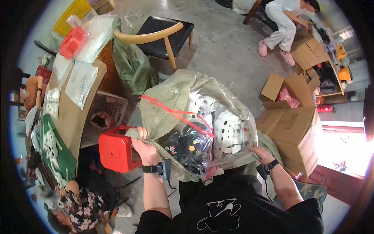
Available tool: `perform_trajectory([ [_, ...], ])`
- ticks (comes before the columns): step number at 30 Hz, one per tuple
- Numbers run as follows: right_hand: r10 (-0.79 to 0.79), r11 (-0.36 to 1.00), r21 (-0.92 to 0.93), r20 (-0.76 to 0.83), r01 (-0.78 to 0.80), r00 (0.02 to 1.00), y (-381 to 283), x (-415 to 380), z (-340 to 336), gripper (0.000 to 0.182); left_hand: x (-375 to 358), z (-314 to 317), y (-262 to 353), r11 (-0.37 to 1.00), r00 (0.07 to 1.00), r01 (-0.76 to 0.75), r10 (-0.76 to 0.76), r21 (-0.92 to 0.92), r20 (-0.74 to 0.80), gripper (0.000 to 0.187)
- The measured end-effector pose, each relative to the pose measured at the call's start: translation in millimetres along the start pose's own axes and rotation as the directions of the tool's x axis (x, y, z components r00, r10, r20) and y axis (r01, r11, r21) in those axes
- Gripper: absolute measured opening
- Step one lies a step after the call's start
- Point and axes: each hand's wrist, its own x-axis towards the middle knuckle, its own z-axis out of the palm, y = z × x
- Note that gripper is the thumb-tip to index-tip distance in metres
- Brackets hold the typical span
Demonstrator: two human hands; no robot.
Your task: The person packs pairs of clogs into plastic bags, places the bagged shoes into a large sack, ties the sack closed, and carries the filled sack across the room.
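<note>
A large grey-green woven sack [167, 85] stands open in front of me. My left hand [143, 149] is closed on the sack's left rim, beside a red plastic stool. My right hand [261, 154] grips the rim on the right side. Inside lie clogs in clear plastic bags: white clogs [230, 134] with black holes, and black clogs [187, 146] with small coloured charms. A red string [173, 111] runs across the opening. Whatever lies deeper in the sack is hidden.
The red stool [115, 150] is at left, near a long table [87, 103] holding plastic bags and white shoes. A black-seated chair [171, 33] stands ahead. Cardboard boxes [288, 124] are at right. One person [282, 23] sits far right, another [83, 206] at lower left.
</note>
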Motion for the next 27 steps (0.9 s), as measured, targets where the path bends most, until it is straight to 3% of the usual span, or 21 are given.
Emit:
perform_trajectory([
  [1, -0.004, 0.995, -0.1, -0.016, 0.003, 1.0, -8, -9, 9, 0.035, -5, 12, 3, 0.998, 0.994, 0.063, -0.065, -0.018, -0.084, 0.027],
  [2, -0.023, 0.996, -0.086, -0.02, 0.021, 1.0, -10, -5, 7, 0.035, -9, 13, 11, 0.987, 0.957, 0.16, -0.156, -0.003, -0.245, 0.028],
  [3, -0.204, 0.976, -0.083, -0.028, 0.201, 0.979, -7, -3, -1, 0.032, -19, 15, 24, 0.965, 0.882, 0.262, -0.24, -0.002, -0.405, 0.029],
  [4, -0.372, 0.926, -0.078, -0.04, 0.369, 0.927, -2, -6, -5, 0.028, -47, 58, 54, 0.987, 0.874, 0.161, -0.137, 0.011, -0.466, 0.031],
  [6, -0.465, 0.885, 0.001, -0.057, 0.465, 0.884, -28, -58, -8, 0.022, -54, 44, 117, 0.98, 0.982, 0.174, -0.166, 0.096, -0.092, 0.03],
  [7, -0.404, 0.904, 0.116, -0.085, 0.412, 0.911, -54, -108, 4, 0.023, -54, 44, 137, 0.98, 0.988, 0.127, -0.139, 0.154, 0.067, 0.03],
  [9, -0.465, 0.858, 0.255, 0.013, 0.446, 0.885, -66, -145, -9, 0.021, -73, 86, 164, 0.986, 0.997, 0.038, -0.048, 0.164, 0.058, 0.03],
  [10, -0.485, 0.846, 0.262, 0.016, 0.464, 0.875, -73, -162, -14, 0.021, -74, 93, 176, 0.991, 0.996, 0.026, -0.038, 0.133, 0.086, 0.031],
  [12, -0.574, 0.807, 0.178, 0.012, 0.563, 0.819, -71, -191, -24, 0.021, -93, 110, 195, 0.968, 0.989, -0.066, 0.03, 0.242, 0.147, 0.032],
  [13, -0.541, 0.83, 0.173, 0.017, 0.531, 0.841, -65, -198, -29, 0.021, -104, 113, 199, 0.97, 0.992, -0.068, 0.041, 0.235, 0.117, 0.033],
  [14, -0.536, 0.826, 0.242, 0.058, 0.509, 0.842, -64, -203, -34, 0.021, -112, 113, 203, 0.959, 0.98, -0.091, 0.039, 0.267, 0.196, 0.033],
  [16, -0.574, 0.791, 0.323, 0.102, 0.519, 0.812, -73, -185, -40, 0.024, -109, 108, 186, 0.945, 0.992, -0.112, 0.091, 0.307, 0.082, 0.028],
  [18, -0.546, 0.827, 0.223, 0.099, 0.516, 0.832, -56, -126, -31, 0.026, -115, 89, 146, 0.896, 0.975, -0.153, 0.206, 0.418, -0.085, 0.018],
  [19, -0.531, 0.842, 0.155, 0.07, 0.517, 0.844, -52, -99, -23, 0.028, -112, 69, 114, 0.855, 0.95, -0.19, 0.285, 0.483, -0.13, 0.02],
  [20, -0.543, 0.839, 0.125, 0.127, 0.53, 0.83, -48, -83, -12, 0.028, -110, 31, 81, 0.602, 0.915, -0.355, 0.381, 0.715, 0.133, 0.022],
  [21, -0.481, 0.876, 0.07, 0.206, 0.478, 0.852, -44, -67, -2, 0.032, -112, 0, 56, 0.264, 0.847, -0.492, 0.365, 0.83, 0.386, 0.028],
  [22, -0.41, 0.905, 0.004, 0.279, 0.426, 0.869, -40, -54, 5, 0.036, -120, 4, 35, 0.667, 0.948, -0.249, 0.316, 0.702, 0.037, 0.028],
  [23, -0.325, 0.927, -0.07, 0.341, 0.369, 0.882, -33, -46, 11, 0.04, -127, 13, 20, 0.932, 0.96, -0.03, 0.127, 0.36, -0.251, 0.028],
  [24, -0.349, 0.909, -0.086, 0.382, 0.408, 0.856, -30, -48, 12, 0.04, -139, 24, 33, 0.77, 0.975, -0.18, 0.221, 0.612, 0.009, 0.028],
  [25, -0.374, 0.885, -0.098, 0.433, 0.456, 0.82, -31, -51, 16, 0.04, -149, 33, 49, 0.52, 0.937, -0.347, 0.225, 0.781, 0.266, 0.028],
  [27, -0.29, 0.903, -0.077, 0.617, 0.423, 0.732, -26, -41, 19, 0.037, -162, 46, 30, 0.276, 0.8, -0.425, 0.559, 0.862, 0.215, 0.029],
])
